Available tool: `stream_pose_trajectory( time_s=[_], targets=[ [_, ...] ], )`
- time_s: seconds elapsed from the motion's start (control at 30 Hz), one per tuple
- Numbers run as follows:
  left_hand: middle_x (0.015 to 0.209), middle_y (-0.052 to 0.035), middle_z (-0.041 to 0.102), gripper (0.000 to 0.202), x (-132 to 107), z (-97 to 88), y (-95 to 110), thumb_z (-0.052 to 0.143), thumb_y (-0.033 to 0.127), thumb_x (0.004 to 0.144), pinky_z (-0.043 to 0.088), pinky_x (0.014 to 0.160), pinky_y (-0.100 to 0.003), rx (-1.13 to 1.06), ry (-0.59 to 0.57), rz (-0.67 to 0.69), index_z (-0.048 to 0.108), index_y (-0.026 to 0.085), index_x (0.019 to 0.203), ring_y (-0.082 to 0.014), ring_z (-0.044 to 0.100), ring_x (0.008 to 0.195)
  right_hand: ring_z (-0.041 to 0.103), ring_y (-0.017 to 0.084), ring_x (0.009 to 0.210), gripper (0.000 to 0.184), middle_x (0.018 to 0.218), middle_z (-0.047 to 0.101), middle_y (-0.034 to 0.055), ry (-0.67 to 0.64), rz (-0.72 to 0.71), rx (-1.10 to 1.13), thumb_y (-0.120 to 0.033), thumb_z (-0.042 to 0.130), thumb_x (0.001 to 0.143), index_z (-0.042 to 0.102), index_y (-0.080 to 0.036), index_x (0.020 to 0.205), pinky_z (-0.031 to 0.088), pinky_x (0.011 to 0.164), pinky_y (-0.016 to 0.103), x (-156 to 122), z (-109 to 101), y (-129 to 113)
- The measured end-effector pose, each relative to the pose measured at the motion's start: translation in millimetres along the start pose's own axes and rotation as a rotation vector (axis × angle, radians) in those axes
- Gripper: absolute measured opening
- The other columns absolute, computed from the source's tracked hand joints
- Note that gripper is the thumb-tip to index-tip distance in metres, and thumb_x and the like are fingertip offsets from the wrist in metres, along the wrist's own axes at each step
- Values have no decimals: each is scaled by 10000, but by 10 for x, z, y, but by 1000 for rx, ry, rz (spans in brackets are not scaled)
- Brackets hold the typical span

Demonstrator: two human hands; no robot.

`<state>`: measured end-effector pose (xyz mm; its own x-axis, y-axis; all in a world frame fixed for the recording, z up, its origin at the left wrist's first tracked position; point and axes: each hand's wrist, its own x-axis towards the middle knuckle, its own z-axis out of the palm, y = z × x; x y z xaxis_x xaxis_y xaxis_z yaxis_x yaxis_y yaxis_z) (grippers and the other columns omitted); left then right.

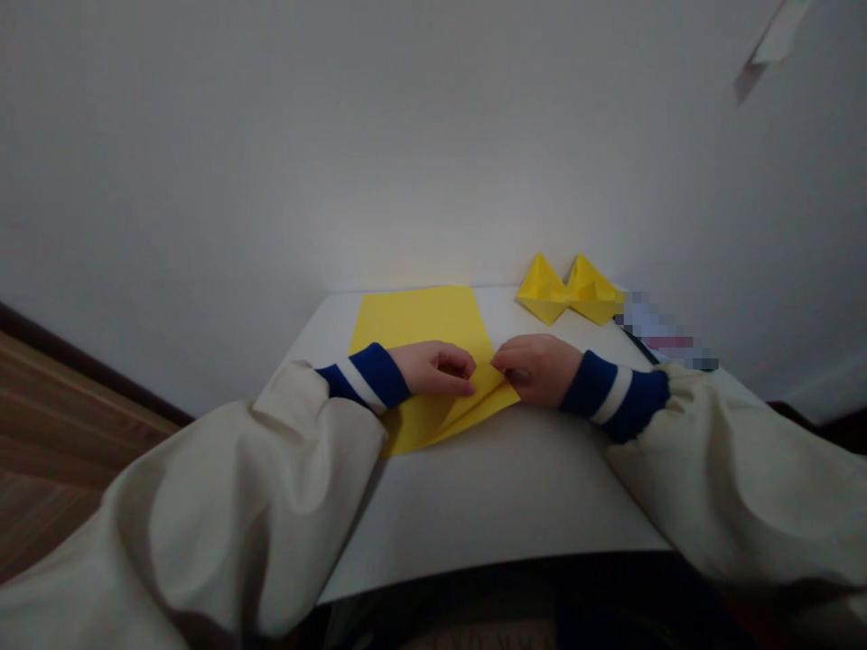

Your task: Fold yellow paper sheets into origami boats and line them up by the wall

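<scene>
Lying on the worktop [501,496], a yellow sheet [424,318] spreads beneath the left hand [432,366], whose curled fingers stand apart from the thumb; the right hand [542,370] meets its right edge, pinching or not I cannot tell; folded yellow paper [550,311] sits farther back, right.

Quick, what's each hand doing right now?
Left hand: loosely open, curled over the yellow paper.
Right hand: closed, apparently holding the yellow paper's edge.
</scene>
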<state>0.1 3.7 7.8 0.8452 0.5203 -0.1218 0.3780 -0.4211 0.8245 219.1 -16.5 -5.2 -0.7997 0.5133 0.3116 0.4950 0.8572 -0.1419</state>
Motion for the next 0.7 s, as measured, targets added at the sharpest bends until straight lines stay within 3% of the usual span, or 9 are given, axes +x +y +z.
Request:
stream_pose_trajectory(
  time_s=[0.13, 0.3, 0.4, 0.47, 0.57, 0.7],
  targets=[
    [556, 56, 349, 325, -2, 1, -13, 558, 405, 738, 265, 518, -233, 47, -7, -5, 401, 169, 579, -85, 333, 555, 537, 183, 727, 457, 785, 622, 89, 8, -25, 105, -558, 437, 826, 618, -145, 899, 420, 665, 309, -18, -16, -5],
    [549, 68, 313, 326, -19, 19, -4, 557, 412, 742, 235, 491, -227, -27, 57, -25, 387, 174, 596, -71, 293, 514, 514, 156, 669, 508, 709, 586, 57, 79, 106, 292, -598, 392, 835, 612, -139, 828, 414, 630, 293, -24, 36, 15],
    [561, 63, 358, 303, -33, 23, 16, 561, 407, 742, 263, 502, -223, -19, 123, -1, 430, 167, 613, -71, 324, 525, 535, 153, 695, 495, 743, 605, 54, 60, 161, 408, -564, 358, 865, 612, -140, 840, 429, 654, 295, -16, 60, 27],
    [594, 48, 428, 278, -40, 25, 38, 563, 404, 743, 311, 535, -226, 35, 166, 15, 481, 160, 639, -82, 378, 564, 546, 160, 728, 404, 776, 623, 58, 32, 141, 377, -513, 451, 840, 619, -146, 832, 436, 682, 303, -7, 56, 25],
    [702, 9, 552, 249, -44, 28, 69, 557, 401, 754, 392, 633, -253, 136, 223, 43, 562, 155, 712, -118, 488, 676, 564, 172, 783, 251, 812, 645, 64, 2, 85, 296, -398, 559, 788, 628, -159, 816, 445, 725, 313, 4, 17, 13],
    [885, -46, 639, 259, -45, 17, 24, 459, 369, 831, 435, 822, -317, 249, 391, 125, 615, 164, 812, -165, 570, 871, 607, 173, 850, 167, 886, 674, 56, 51, 108, 344, -271, 538, 772, 631, -176, 873, 464, 782, 314, -19, -77, 39]
  ],
)
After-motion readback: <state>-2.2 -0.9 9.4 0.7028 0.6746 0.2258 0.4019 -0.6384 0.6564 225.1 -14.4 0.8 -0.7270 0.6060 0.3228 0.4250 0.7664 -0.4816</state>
